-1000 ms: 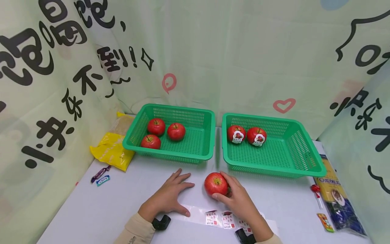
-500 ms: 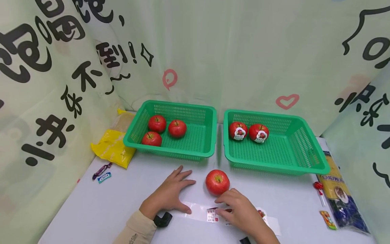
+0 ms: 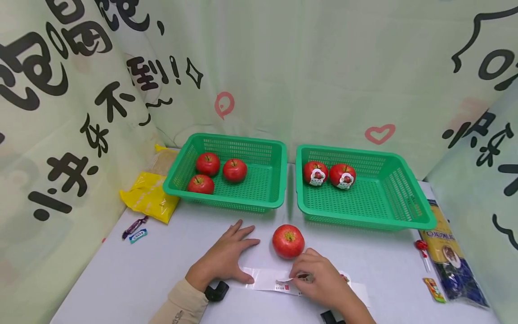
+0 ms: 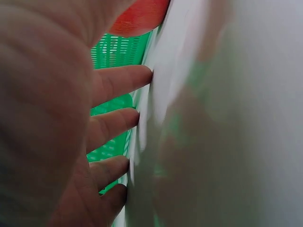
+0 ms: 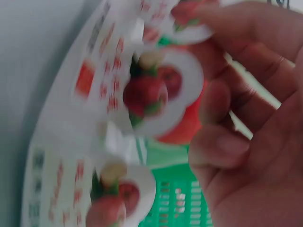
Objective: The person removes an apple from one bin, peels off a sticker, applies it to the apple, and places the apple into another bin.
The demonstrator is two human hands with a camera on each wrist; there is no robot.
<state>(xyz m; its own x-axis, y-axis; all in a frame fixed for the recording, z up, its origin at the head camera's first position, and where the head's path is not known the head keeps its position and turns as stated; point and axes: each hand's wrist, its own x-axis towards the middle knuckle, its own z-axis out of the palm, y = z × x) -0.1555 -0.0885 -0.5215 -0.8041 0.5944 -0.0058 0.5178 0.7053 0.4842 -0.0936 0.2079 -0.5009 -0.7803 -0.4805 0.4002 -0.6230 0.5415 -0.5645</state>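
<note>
A pale grey-white tabletop [image 3: 170, 265] fills the lower part of the head view, closed in on three sides by light green curtains [image 3: 307, 72] printed with large black characters, pink hearts and a pink speech bubble. Taking the loose apple [image 3: 288, 241] near the front middle as the landmark: behind it to the left stands a green basket [image 3: 265, 198] with three plain red apples, and behind it to the right a second green basket [image 3: 408, 211] with two apples that carry white stickers. Just in front of the apple lies a strip of sticker sheet [image 3: 267, 280] on the tabletop.

The left hand [image 3: 226, 258] lies just left of the apple, its fingers spread and flat, the thumb pressing the left end of the strip. The right hand [image 3: 319, 281] sits directly in front of the apple, not touching it, its fingers curled and pinching one sticker [image 5: 158, 92] that is lifting off the sheet.

Far left of the apple, by the curtain, lie a yellow bag [image 3: 149, 195] and two small wrapped sweets [image 3: 135, 229]. Far right of it lie a blue and yellow packet [image 3: 451, 258], a red lollipop [image 3: 421, 252] and a small wrapper [image 3: 434, 289].
</note>
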